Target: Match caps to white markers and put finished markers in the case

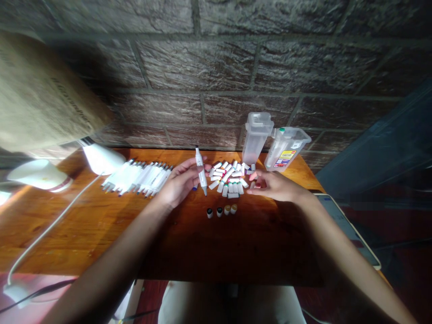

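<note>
My left hand (182, 180) grips a white double-ended marker (200, 171) near its middle, and the marker stands nearly upright. Both of its ends show dark tips with no caps on. To the right lies a loose heap of white marker caps (232, 175) with coloured ends. My right hand (266, 185) reaches over the right edge of that heap, thumb and fingers apart and curved; shadow partly hides the caps beneath them. Nearer to me, two black-topped caps (219, 211) and two ochre-topped caps (230, 209) stand in a short row.
Uncapped markers (138, 177) lie side by side at left, near a white lamp base (101, 157) and its cord (54, 225). Two clear plastic containers (258, 139) (286, 148) stand by the brick wall. A tablet (347, 227) lies at the table's right edge.
</note>
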Demonstrator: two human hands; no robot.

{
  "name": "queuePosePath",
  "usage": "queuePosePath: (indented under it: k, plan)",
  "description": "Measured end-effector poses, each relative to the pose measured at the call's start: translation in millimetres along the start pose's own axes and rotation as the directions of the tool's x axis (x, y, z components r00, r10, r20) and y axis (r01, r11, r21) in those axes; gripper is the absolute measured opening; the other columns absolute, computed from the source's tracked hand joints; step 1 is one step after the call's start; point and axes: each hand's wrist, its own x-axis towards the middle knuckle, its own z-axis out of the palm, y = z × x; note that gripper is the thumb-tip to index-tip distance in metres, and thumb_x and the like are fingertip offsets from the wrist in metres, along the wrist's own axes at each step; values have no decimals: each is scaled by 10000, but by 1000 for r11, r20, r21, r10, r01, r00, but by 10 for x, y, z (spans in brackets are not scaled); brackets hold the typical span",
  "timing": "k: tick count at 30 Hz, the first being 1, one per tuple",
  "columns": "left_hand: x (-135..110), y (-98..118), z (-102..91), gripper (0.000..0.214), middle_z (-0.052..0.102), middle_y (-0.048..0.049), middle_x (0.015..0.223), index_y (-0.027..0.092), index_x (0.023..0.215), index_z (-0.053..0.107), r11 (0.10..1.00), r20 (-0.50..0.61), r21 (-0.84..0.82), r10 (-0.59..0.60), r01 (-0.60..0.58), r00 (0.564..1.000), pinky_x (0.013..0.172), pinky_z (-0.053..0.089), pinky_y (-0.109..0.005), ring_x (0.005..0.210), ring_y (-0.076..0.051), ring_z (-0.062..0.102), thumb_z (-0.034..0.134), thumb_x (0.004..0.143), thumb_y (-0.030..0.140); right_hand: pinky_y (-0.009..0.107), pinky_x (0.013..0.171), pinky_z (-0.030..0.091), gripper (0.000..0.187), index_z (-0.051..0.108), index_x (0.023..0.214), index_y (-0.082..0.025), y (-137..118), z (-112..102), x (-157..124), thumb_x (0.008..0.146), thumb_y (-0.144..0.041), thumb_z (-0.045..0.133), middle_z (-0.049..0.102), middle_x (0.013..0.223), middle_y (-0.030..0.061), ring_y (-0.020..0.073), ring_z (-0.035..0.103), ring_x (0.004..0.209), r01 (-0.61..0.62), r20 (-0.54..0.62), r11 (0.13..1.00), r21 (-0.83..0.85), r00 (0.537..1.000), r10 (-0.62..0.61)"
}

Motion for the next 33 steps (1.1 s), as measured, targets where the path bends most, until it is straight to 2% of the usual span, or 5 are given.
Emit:
queuePosePath:
  k: [9,16,25,31,33]
  plan:
    - [-3,3,31,322,777,-70,994,176,1056,729,1000,-11,4,3,-3,1000,814,565,-267,845,-159,725,812,746,197,291,694,476,286,691,1096,-171,30,52,39,860,-296,591,732,886,54,178,643,718,55,-27,995,-86,998,-58]
    - [6,4,43,345,778,-64,996,166,1005,714,1000,-31,3,-3,3,1000,800,567,-241,829,-144,726,861,703,245,284,681,475,154,724,866,-167,-23,14,14,818,-270,619,748,809,55,199,679,718,32,-67,985,-170,997,-44]
    - [19,-14,29,326,778,-64,1011,168,1045,736,1000,-15,-7,-3,3,1000,791,564,-239,833,-145,727,834,738,219,274,660,476,209,723,998,-178,17,45,22,853,-286,617,753,807,46,188,680,689,61,-109,985,-163,991,-79]
    - [20,-26,26,311,775,-85,1029,153,1025,736,1000,-19,-5,2,-2,1000,817,559,-254,855,-156,726,832,740,233,300,751,492,226,713,1057,-146,112,73,109,878,-238,609,735,963,115,210,678,790,-150,-403,961,-233,914,44]
    - [23,-29,29,313,775,-86,1030,153,1020,736,1000,-23,-3,-1,1,1000,814,561,-262,839,-157,725,835,735,237,311,784,496,254,710,1090,-141,148,110,144,884,-258,619,724,985,128,223,679,831,-182,-417,952,-247,906,65]
